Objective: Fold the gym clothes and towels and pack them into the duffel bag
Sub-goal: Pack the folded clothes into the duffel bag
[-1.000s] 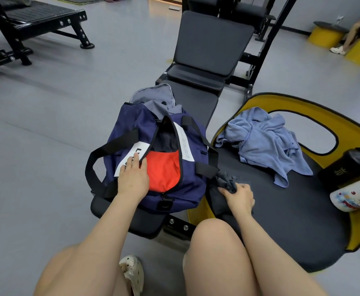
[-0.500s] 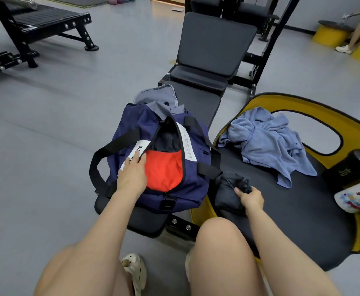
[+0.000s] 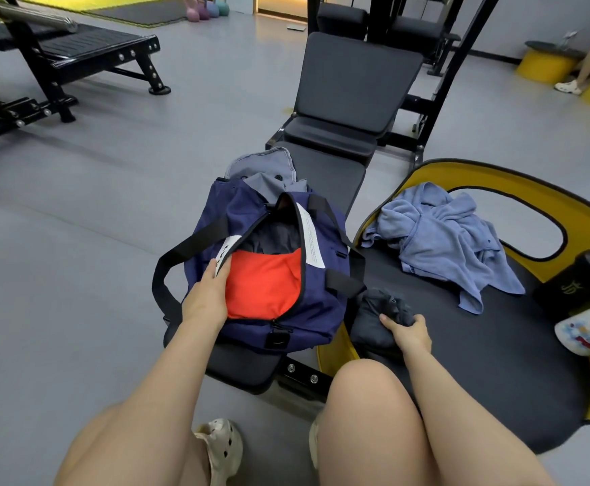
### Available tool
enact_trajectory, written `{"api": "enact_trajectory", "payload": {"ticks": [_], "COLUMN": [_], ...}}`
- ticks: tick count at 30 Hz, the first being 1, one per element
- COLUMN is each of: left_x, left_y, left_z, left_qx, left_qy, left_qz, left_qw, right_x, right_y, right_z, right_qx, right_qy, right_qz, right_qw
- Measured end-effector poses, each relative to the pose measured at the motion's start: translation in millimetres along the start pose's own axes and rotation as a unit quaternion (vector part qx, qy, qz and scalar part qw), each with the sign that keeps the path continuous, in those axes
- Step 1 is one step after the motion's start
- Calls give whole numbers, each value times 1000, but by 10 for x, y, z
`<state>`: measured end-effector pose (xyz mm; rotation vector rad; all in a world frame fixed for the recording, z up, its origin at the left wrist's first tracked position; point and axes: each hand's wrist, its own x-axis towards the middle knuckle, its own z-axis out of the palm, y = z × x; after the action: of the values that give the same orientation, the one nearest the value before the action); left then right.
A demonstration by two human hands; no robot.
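Observation:
A navy duffel bag (image 3: 321, 303) with black straps lies unzipped on a black gym bench. A folded red garment (image 3: 265, 285) fills its near half, with dark cloth behind it. My left hand (image 3: 205, 296) grips the bag's left zipper edge and holds the mouth apart. My right hand (image 3: 407, 329) is closed on a folded dark grey garment (image 3: 374, 320) lying on the black pad just right of the bag. A crumpled light blue towel (image 3: 440, 240) sits farther back on the same pad. A grey garment (image 3: 269, 170) lies behind the bag.
The black bench (image 3: 325, 177) runs away toward an upright backrest. The black pad has a yellow rim (image 3: 517, 184). A black bottle (image 3: 580, 278) and a white printed bottle (image 3: 588, 327) lie at its right edge. My bare knees fill the foreground. Another bench stands far left.
My right hand slid right with the dark grey garment and settled over its near edge. My left hand pulled the bag's zipper edge leftward, widening the mouth. The view tilted up.

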<state>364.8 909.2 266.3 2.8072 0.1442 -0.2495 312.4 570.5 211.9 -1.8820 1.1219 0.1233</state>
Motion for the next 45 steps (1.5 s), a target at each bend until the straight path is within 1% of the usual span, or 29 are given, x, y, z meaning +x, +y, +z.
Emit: {"api": "enact_trajectory", "payload": {"ticks": [4, 6, 8, 10, 13, 17, 19, 21, 23, 26, 29, 31, 32, 33, 34, 36, 37, 38, 39, 41, 42, 43, 45], "left_x": [42, 83, 119, 134, 102, 64, 64, 70, 72, 77, 76, 64, 61, 60, 61, 71, 73, 72, 69, 66, 65, 67, 68], "left_y": [-42, -71, -89, -111, -152, -173, -165, -158, -155, -189, -207, -190, -182, -176, -173, -178, -175, -171, -164, -151, -145, -138, -131], "left_z": [37, 58, 70, 59, 63, 79, 70, 58, 40, 25, 5, -17, -23, -30, -35, -36, -45, -54, -56, -56, -59, -61, -73], "left_qx": [-7, -55, -115, -157, -131, -67, -78, -120, -161, -191, -194, -195, -195, -199, -202, -203, -202, -201, -201, -200, -203, -210, -231], "left_qy": [7, 20, 41, 41, 10, 11, 16, 25, 36, 39, 32, 29, 30, 32, 32, 33, 31, 26, 25, 22, 18, 16, 9], "left_qz": [-14, -5, 22, 34, 30, 13, 12, 27, 42, 56, 63, 53, 49, 49, 51, 56, 55, 51, 49, 44, 41, 38, 31], "left_qw": [1000, 998, 992, 986, 991, 998, 997, 992, 985, 979, 978, 979, 979, 978, 978, 977, 977, 978, 978, 979, 978, 977, 972], "right_x": [-82, -145, -198, -265, -406, -777, -977, -1143, -1255, -1320, -1282, -1247, -1246, -1254, -1274, -1304, -1314, -1331, -1366, -1407, -1411, -1420, -1455], "right_y": [6, -28, -97, -209, -447, -831, -1010, -1161, -1277, -1370, -1358, -1303, -1271, -1240, -1219, -1202, -1197, -1189, -1179, -1147, -1144, -1165, -1221], "right_z": [0, -35, -84, -136, -191, -236, -226, -144, 7, 263, 517, 683, 745, 792, 809, 821, 819, 821, 812, 821, 818, 817, 814], "right_qx": [24, 38, 58, 79, 115, 192, 226, 239, 204, 101, -40, -138, -180, -215, -243, -271, -268, -274, -286, -315, -319, -301, -225], "right_qy": [3, 13, 18, 21, 20, -18, -47, -88, -118, -129, -111, -95, -72, -25, 38, 156, 191, 192, 157, 47, 9, -11, -13], "right_qz": [-20, -40, -63, -88, -139, -231, -262, -284, -302, -312, -308, -309, -311, -328, -362, -464, -509, -531, -527, -457, -425, -407, -401], "right_qw": [1000, 998, 996, 993, 983, 954, 937, 924, 924, 936, 944, 936, 930, 920, 899, 829, 795, 779, 785, 830, 847, 863, 888]}}
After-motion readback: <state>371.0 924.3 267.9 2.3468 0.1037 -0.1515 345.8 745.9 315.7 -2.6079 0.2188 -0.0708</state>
